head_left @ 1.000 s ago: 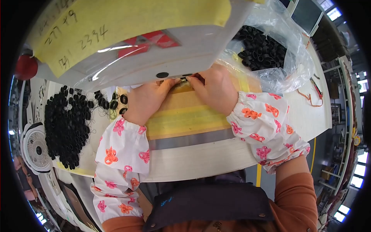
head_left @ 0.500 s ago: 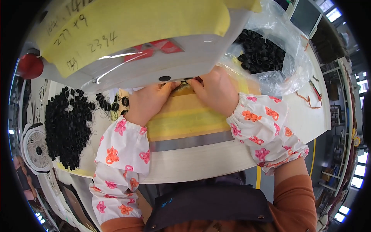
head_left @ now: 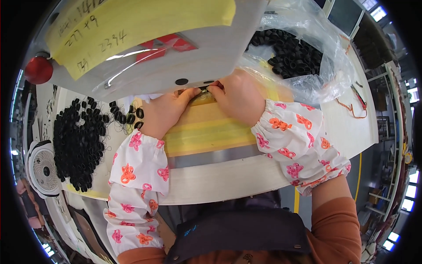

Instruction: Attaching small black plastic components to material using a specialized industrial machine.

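A small dark piece [head_left: 203, 89] is held just beyond the thumbs, between the left hand [head_left: 165, 110] and the right hand [head_left: 239, 97]. It is pinched from both sides between thumb and fingers; some fingertips are hidden, so the exact grip of each cannot be told. The lower edge of a pale machine housing [head_left: 220, 53] is set right above the fingertips, and part of the left fingers is covered by it.

Between the wrists and nearer the body, open room is left over a yellow-taped board [head_left: 211, 136], whose near edge is followed by a grey strip [head_left: 206, 158] and then by the curved front edge of the tabletop [head_left: 220, 182].

To the left of the left hand, sideways room is narrowed by a few loose black rings [head_left: 130, 119] close to its wrist and by a broad heap of black rings [head_left: 79, 149] farther out. Beyond the right hand, a clear plastic bag [head_left: 336, 77] is spread near it, with black rings seen inside. Orange wires [head_left: 351, 111] are seen well to its right, near the tabletop's side edge.
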Motion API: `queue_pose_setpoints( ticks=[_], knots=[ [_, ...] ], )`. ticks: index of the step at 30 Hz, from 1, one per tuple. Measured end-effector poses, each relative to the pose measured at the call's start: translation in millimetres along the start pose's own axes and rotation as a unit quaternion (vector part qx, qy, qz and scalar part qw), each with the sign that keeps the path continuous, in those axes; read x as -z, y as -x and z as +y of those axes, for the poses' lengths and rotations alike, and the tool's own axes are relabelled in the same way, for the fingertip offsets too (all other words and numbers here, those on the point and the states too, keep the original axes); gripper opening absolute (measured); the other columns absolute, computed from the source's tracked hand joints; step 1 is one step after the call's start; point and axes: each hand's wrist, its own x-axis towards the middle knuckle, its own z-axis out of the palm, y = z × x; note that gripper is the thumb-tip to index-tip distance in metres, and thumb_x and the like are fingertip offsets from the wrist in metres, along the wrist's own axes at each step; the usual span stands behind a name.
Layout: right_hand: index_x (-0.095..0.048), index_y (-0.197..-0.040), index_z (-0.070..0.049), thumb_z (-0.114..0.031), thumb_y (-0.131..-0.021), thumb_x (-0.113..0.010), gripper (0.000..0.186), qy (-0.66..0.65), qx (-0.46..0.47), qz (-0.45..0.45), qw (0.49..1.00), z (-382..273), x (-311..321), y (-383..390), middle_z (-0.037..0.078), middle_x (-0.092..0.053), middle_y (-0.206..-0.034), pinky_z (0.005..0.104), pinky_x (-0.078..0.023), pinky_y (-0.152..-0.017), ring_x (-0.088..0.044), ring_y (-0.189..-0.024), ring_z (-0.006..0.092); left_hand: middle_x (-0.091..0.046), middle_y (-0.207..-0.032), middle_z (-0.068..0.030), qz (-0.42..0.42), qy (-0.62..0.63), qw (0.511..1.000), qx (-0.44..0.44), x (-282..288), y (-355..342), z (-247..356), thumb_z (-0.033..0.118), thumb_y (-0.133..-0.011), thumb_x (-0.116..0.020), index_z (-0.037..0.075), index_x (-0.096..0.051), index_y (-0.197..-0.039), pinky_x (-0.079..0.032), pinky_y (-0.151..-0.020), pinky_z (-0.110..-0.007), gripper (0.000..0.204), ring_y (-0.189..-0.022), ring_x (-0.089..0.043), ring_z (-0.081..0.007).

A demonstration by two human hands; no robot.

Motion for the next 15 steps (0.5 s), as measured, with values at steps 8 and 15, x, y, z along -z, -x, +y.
queue_pose_setpoints(
  ticks=[8, 15],
  knots=[
    [-0.056, -0.072, 0.002, -0.005, -0.07, -0.06, 0.009, 0.006, 0.0, 0.021, 1.0, 6.2, 2.8, 2.5, 0.014, -0.056, -0.06, 0.0319, -0.044, -0.05, -0.056, -0.054, 0.0257, -0.054, -0.052, -0.0013, 0.025, -0.018, 0.999, 0.033, -3.4, 0.1, 8.3, 0.056, -0.071, -0.058, 0.01, -0.065, -0.077, -0.039, -0.05, -0.026, 0.047, -0.05, -0.052, -0.0116],
    [-0.055, -0.073, 0.0, -0.007, -0.07, -0.061, 0.01, -0.054, 0.056, -0.006, 0.997, 9.6, 8.1, 1.3, 0.012, -0.056, -0.064, 0.0318, -0.043, -0.051, -0.056, -0.056, 0.0246, -0.056, -0.057, -0.0089, 0.119, -0.011, 0.982, -0.145, -11.6, 21.8, 4.8, 0.033, -0.078, -0.058, 0.005, -0.06, -0.075, -0.04, -0.047, -0.032, 0.029, -0.05, -0.054, -0.0213]
  ],
)
